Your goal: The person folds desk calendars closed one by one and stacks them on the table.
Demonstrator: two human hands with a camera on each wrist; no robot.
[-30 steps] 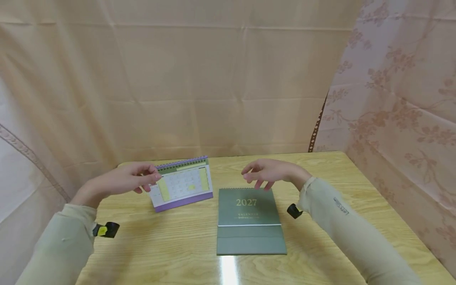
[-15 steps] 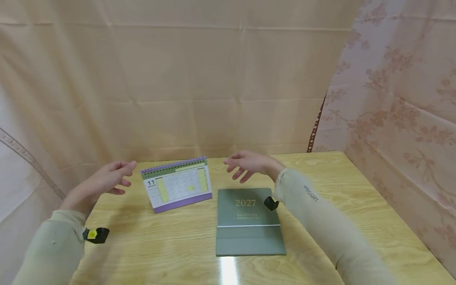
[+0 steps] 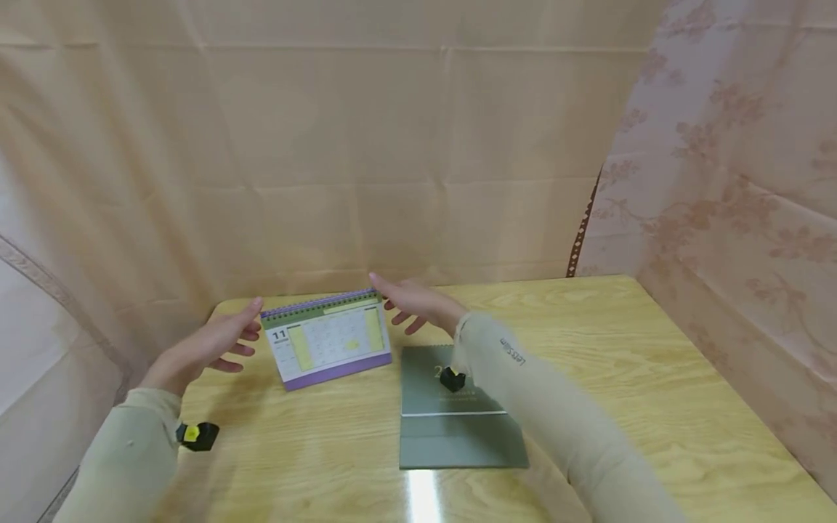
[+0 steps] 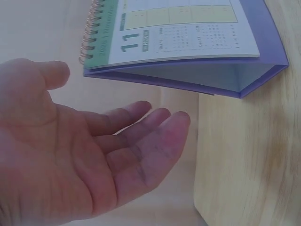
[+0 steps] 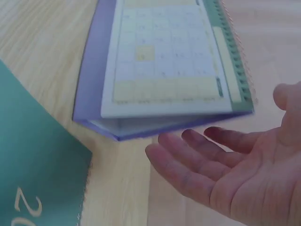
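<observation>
A purple desk calendar [image 3: 336,338], spiral-bound along its top and turned to a page marked 11, stands as a tent at the left of the table. My left hand [image 3: 219,341] is beside its left end, thumb near the top corner, fingers relaxed and apart from it in the left wrist view. At the other end, my right hand [image 3: 418,301] has its thumb by the top right corner; in the right wrist view its fingers [image 5: 188,169] reach just past the calendar's open side. Neither hand grips it. A green 2027 calendar [image 3: 451,443] lies to the right, partly hidden by my right forearm.
The wooden table [image 3: 628,378] has its back edge close behind the purple calendar. A beige curtain [image 3: 327,145] hangs behind, and a floral cloth [image 3: 732,218] hangs along the right side.
My right hand has moved left from above the green calendar to the purple calendar's right end. My left hand drew back left off the purple calendar, then came in toward its left end.
</observation>
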